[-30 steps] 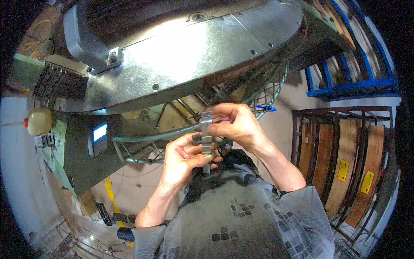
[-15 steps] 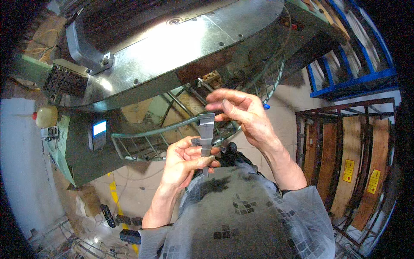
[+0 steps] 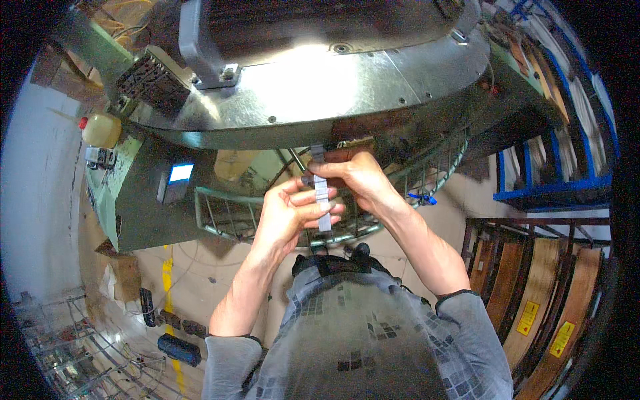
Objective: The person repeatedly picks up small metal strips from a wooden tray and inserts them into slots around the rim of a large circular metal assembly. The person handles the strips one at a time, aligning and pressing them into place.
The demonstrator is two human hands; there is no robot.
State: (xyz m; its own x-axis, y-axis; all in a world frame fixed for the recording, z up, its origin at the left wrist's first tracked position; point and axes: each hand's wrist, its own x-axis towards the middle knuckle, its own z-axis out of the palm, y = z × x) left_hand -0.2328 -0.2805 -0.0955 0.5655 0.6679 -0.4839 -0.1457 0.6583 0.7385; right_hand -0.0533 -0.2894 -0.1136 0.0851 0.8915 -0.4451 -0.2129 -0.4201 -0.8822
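Observation:
A narrow, shiny grey strip (image 3: 322, 190) with crosswise lines, like several flat pieces in a row, stands lengthwise between my hands. What it is made of, I cannot tell. My left hand (image 3: 287, 212) is closed around its lower part, thumb across the front and fingers behind. Near its upper part, my right hand (image 3: 357, 175) pinches it between thumb and fingers; some of those fingertips are hidden. Both hands are in front of my body, just short of the curved metal machine table (image 3: 300, 90).
Below the table edge runs a curved green rail (image 3: 230, 230). A small lit screen (image 3: 180, 173) and a yellowish bottle (image 3: 101, 130) are at left. To the right stand a blue rack (image 3: 553, 190) and a dark frame holding wooden boards (image 3: 533, 287).
My right hand, raised with its fingers spread beside the strip, has come down and left and now pinches its upper part. The view has shifted, so the machine sits farther right.

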